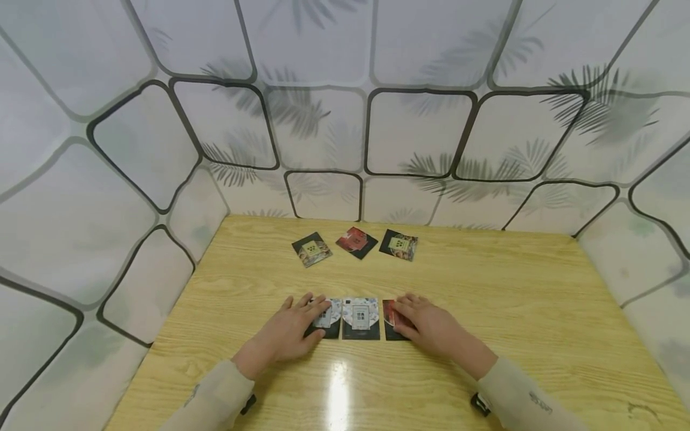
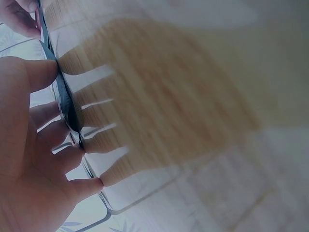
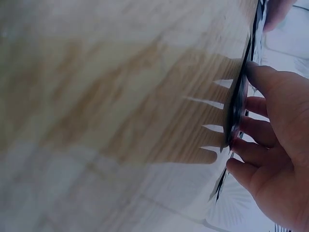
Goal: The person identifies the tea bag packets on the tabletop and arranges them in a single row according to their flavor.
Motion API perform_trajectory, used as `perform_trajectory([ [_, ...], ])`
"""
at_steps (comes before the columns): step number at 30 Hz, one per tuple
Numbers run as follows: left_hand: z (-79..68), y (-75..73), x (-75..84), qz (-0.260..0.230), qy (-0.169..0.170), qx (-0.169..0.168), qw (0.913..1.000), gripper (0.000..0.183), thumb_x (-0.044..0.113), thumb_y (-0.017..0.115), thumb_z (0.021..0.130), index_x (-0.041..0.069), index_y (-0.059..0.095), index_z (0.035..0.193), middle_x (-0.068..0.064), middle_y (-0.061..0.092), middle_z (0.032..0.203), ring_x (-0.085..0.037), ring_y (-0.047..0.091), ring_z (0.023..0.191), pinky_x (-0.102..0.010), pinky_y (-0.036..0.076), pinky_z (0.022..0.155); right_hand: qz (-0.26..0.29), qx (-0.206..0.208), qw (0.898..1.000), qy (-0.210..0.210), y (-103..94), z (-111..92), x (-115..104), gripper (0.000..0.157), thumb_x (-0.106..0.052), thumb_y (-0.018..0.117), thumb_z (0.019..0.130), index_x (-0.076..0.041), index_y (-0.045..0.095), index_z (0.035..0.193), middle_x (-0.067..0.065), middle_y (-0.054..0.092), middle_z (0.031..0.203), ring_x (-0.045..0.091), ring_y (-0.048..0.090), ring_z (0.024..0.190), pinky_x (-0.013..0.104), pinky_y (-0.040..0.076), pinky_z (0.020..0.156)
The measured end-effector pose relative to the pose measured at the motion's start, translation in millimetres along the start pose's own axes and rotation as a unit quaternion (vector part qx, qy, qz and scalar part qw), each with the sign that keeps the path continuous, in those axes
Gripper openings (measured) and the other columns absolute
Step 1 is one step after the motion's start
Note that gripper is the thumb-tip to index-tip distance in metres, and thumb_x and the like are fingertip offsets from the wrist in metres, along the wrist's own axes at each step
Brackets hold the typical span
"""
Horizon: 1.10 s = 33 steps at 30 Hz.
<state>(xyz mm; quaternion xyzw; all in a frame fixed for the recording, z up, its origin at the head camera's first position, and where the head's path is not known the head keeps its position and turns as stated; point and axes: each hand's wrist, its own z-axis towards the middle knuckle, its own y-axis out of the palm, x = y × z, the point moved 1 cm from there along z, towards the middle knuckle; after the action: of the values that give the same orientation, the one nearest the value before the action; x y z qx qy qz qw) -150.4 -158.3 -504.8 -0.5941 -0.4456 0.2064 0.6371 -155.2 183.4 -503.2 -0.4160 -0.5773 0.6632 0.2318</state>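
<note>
Three flat square packets lie in a row near the front of the table. My left hand [image 1: 286, 331] rests on the left packet [image 1: 334, 326], which has a pale floral top and black bottom, its fingers spread over the left part. Untouched between the hands is a matching blue-white and black packet [image 1: 360, 332]. On the red and black packet [image 1: 389, 326] at the right, my right hand [image 1: 430, 324] lies with extended fingers covering much of it. Both wrist views show thumb and fingertips along the thin dark edge of a packet [image 2: 67, 101], [image 3: 235, 111].
Farther back lie three more square packets: a black and yellow one [image 1: 312, 249], a red and black one [image 1: 357, 242] and another black and yellow one [image 1: 399, 245]. Behind the wooden table [image 1: 512, 287] stands a patterned wall [image 1: 420, 131], with others at both sides.
</note>
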Motion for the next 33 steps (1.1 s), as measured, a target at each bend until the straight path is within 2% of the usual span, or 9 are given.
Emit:
perform_trajectory([
  [22,0.0,-0.9,0.3,-0.003,-0.003,-0.001,1.0000,0.062,0.037,0.056,0.108,0.015,0.040,0.164,-0.011,0.039,0.170,-0.043,0.036,0.156,-0.072,0.027,0.124,-0.003,0.014,1.000,-0.011,1.7,-2.1,-2.5,0.055,-0.038,0.066,0.104,-0.005,0.060,0.148,0.020,0.061,0.149,0.042,0.054,0.143,0.059,0.046,0.117],
  [33,0.1,0.0,0.8,-0.003,-0.004,-0.002,1.0000,0.062,0.037,0.056,0.108,0.015,0.040,0.164,-0.010,0.039,0.170,-0.043,0.036,0.156,-0.071,0.027,0.124,0.003,0.010,1.000,-0.003,2.0,-2.1,-1.6,0.056,-0.037,0.066,0.105,-0.004,0.059,0.149,0.022,0.059,0.151,0.043,0.052,0.145,0.059,0.045,0.118],
])
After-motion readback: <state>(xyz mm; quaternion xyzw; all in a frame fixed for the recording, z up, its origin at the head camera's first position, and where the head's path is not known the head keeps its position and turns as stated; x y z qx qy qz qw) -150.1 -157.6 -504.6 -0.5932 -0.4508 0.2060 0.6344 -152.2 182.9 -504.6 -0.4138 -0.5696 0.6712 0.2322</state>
